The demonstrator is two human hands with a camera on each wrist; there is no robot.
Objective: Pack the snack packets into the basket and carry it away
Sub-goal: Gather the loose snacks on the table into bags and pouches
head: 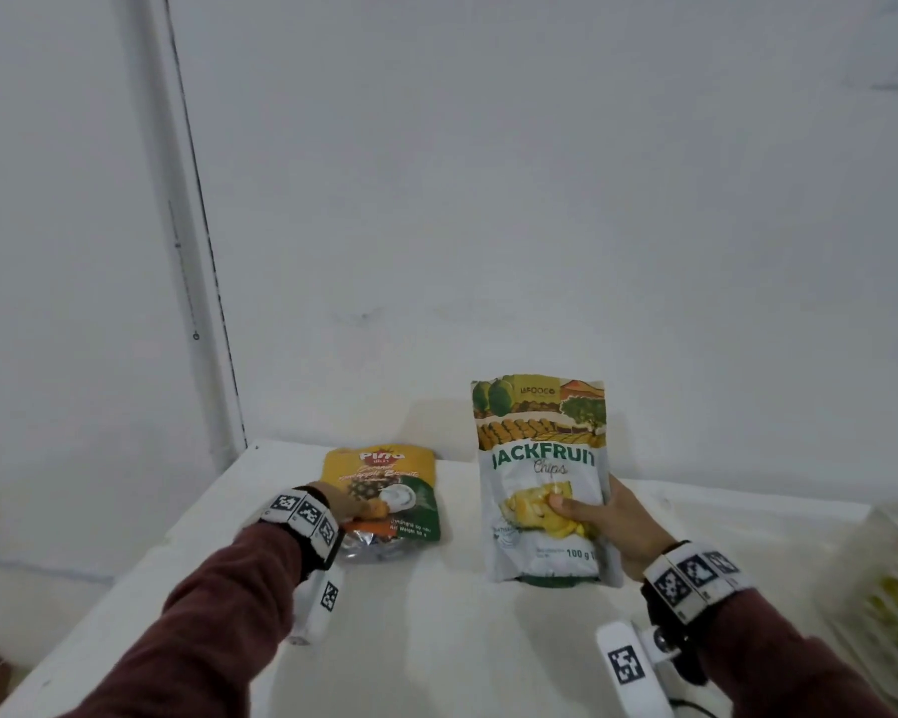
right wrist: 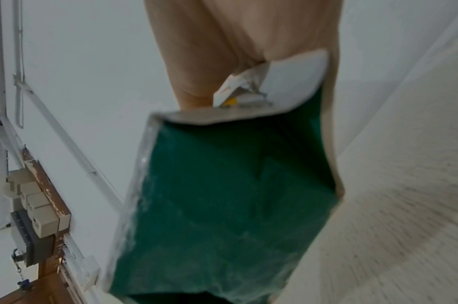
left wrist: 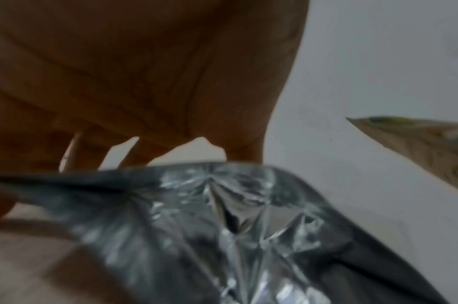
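My right hand (head: 600, 520) grips a white and green jackfruit chips pouch (head: 543, 474), held upright above the white table (head: 436, 629); the thumb lies across its front. From the right wrist, the pouch's green bottom (right wrist: 230, 205) fills the view under my palm. My left hand (head: 346, 505) holds a yellow pineapple biscuit packet (head: 390, 489) near the table's far edge, fingers over its front. The left wrist view shows that packet's crinkled silver base (left wrist: 222, 226) below my fingers (left wrist: 134, 152), and the tip of the jackfruit pouch (left wrist: 417, 148) at right.
A pale plastic basket (head: 882, 608) with yellow-green contents shows blurred at the table's right edge. A white wall rises just behind the table. A vertical pipe or door frame (head: 203, 303) runs down the wall at left.
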